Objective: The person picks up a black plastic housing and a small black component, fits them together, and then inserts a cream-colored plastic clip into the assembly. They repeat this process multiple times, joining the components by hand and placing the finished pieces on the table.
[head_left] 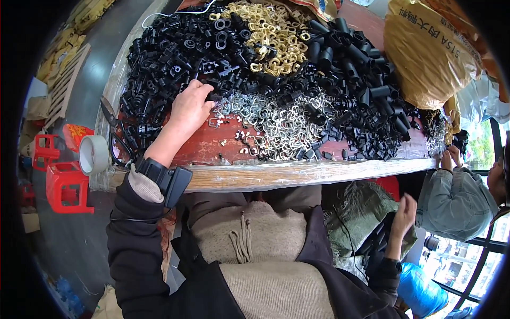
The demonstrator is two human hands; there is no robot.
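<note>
My left hand (192,108) reaches over the table, its thumb and forefinger apart at the edge of a heap of black plastic fittings (175,66). Nothing shows between those fingers. Just right of them lie small silvery metal clips (289,125), spread in a loose pile. My right hand (405,215) is below the table's front edge, off to the right, with fingers extended and no object visible in it. Beneath and beside it is a greenish woven sack (358,212) with black tube-like pieces at its side.
Yellow metal rings (276,37) and black pipe pieces (350,58) are heaped farther back. A tape roll (94,154) and pliers-like tool (109,110) sit at the left table edge. Red stools (69,186) stand left. Another person (457,196) works at right, near a yellow sack (430,53).
</note>
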